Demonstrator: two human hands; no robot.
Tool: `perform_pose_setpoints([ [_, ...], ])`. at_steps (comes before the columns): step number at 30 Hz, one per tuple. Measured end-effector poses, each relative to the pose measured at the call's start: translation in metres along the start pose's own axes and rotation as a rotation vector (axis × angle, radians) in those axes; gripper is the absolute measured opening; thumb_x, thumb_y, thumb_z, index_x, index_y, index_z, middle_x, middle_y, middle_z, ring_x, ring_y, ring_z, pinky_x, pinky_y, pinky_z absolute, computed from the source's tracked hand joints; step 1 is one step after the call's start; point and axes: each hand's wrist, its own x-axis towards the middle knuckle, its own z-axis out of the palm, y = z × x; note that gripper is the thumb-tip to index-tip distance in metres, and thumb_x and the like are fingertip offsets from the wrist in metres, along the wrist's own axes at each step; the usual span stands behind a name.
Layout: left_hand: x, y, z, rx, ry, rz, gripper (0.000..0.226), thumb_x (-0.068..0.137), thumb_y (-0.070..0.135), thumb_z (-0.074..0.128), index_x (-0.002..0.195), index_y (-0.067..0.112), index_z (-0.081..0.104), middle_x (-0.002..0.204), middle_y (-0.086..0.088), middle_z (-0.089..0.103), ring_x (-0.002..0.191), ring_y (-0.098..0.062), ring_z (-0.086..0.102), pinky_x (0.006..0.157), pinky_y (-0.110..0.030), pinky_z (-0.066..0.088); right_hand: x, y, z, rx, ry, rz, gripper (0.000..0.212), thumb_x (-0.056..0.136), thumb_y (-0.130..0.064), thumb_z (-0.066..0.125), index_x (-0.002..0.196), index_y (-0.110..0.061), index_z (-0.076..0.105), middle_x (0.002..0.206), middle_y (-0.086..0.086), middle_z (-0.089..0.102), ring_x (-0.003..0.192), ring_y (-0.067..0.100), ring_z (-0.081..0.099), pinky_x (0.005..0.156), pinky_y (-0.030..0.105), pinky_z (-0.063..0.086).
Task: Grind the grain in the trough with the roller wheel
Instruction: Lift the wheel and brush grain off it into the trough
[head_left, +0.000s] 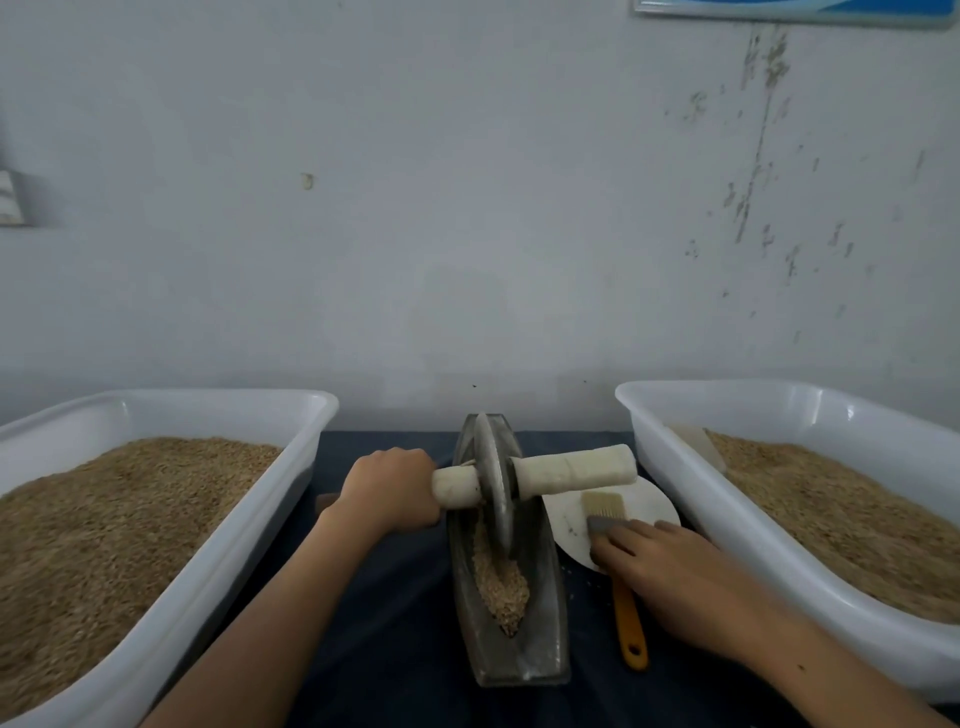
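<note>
A grey boat-shaped trough (540, 613) lies lengthwise on the dark cloth in front of me, with crushed grain (501, 587) piled in its near half. The grey roller wheel (493, 488) stands upright in the trough's far half, on a pale wooden axle handle (576, 467) that sticks out to both sides. My left hand (389, 493) grips the left end of the handle. My right hand (660, 571) lies with relaxed fingers over a brush (628, 623) with an orange handle, whose bristles rest on a white plate (644, 506). The right end of the handle is free.
A white plastic tub (218, 525) full of brown grain stands on the left, a second one (737, 525) on the right. Both press close to the trough. A grey wall rises right behind the table.
</note>
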Motion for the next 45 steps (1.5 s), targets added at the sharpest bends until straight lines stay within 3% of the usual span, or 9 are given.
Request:
perform_pose_setpoints([
  [7,-0.002,-0.006,0.005,-0.205,0.039,0.020,0.024,0.070,0.034,0.067,0.093,0.031,0.062,0.081,0.011,0.061,0.075,-0.010,0.056,0.060,-0.026,0.037,0.007,-0.001,0.004,-0.057,-0.029,-0.025,0.051,0.091,-0.009,0.052,0.137,-0.027,0.035,0.138,0.003,0.044,0.117,0.023,0.052,0.087,0.037,0.047],
  [10,-0.006,-0.008,0.012,-0.402,0.039,-0.035,0.021,0.067,0.030,0.068,0.086,0.035,0.061,0.071,0.014,0.060,0.069,-0.006,0.056,0.055,-0.023,0.035,0.007,-0.009,-0.013,0.026,0.169,0.024,0.039,0.077,-0.016,0.072,0.113,-0.025,0.057,0.106,-0.003,0.061,0.082,0.013,0.062,0.061,0.027,0.050],
  [12,-0.008,-0.009,0.019,-0.507,0.058,-0.067,0.021,0.067,0.028,0.069,0.083,0.037,0.059,0.070,0.016,0.059,0.068,-0.003,0.056,0.055,-0.022,0.036,0.009,-0.009,-0.022,0.188,0.362,0.112,0.031,0.071,-0.008,0.080,0.095,-0.019,0.064,0.083,-0.006,0.060,0.056,0.007,0.052,0.045,0.022,0.044],
  [16,-0.010,-0.008,0.030,-0.629,0.167,-0.143,0.032,0.066,0.028,0.072,0.095,0.039,0.065,0.078,0.018,0.063,0.076,-0.004,0.057,0.064,-0.026,0.040,0.032,-0.006,-0.039,0.398,0.648,0.345,0.007,0.090,-0.010,0.065,0.091,-0.017,0.065,0.073,-0.010,0.057,0.056,0.005,0.051,0.049,0.019,0.042],
  [21,-0.011,-0.010,0.035,-0.716,0.257,-0.150,0.027,0.071,0.029,0.074,0.095,0.037,0.065,0.080,0.015,0.067,0.081,-0.006,0.061,0.073,-0.032,0.049,0.071,-0.003,-0.047,0.764,0.796,0.435,0.007,0.088,-0.009,0.067,0.089,-0.014,0.072,0.074,-0.005,0.068,0.067,0.008,0.065,0.063,0.032,0.055],
  [30,-0.008,-0.016,0.033,-0.983,0.362,-0.259,0.021,0.057,0.032,0.072,0.070,0.042,0.059,0.069,0.014,0.065,0.073,-0.007,0.061,0.068,-0.033,0.050,0.114,-0.017,-0.019,0.885,0.619,0.346,0.017,0.091,-0.030,0.059,0.096,-0.019,0.072,0.081,-0.013,0.068,0.076,-0.002,0.064,0.067,0.009,0.046],
  [36,-0.004,-0.022,0.037,-1.021,0.363,-0.273,0.024,0.065,0.017,0.076,0.075,0.034,0.061,0.070,0.009,0.065,0.072,-0.016,0.063,0.065,-0.034,0.050,0.117,-0.015,-0.015,0.857,0.371,0.324,0.024,0.095,-0.027,0.057,0.094,-0.009,0.072,0.085,0.005,0.071,0.082,0.013,0.065,0.082,0.038,0.051],
  [40,-0.004,-0.020,0.037,-1.003,0.362,-0.269,0.031,0.065,0.017,0.075,0.079,0.039,0.059,0.072,0.011,0.065,0.073,-0.013,0.062,0.064,-0.031,0.048,0.111,-0.011,-0.032,0.932,0.235,0.317,0.028,0.095,-0.027,0.057,0.087,-0.003,0.068,0.072,0.006,0.066,0.070,0.014,0.063,0.074,0.030,0.051],
  [45,-0.002,-0.021,0.037,-1.009,0.358,-0.278,0.032,0.064,0.016,0.076,0.085,0.037,0.061,0.075,0.012,0.065,0.075,-0.012,0.062,0.066,-0.032,0.050,0.102,-0.007,-0.047,0.941,0.421,0.321,0.026,0.095,-0.029,0.056,0.084,-0.011,0.072,0.065,-0.001,0.065,0.064,0.009,0.062,0.065,0.023,0.049],
])
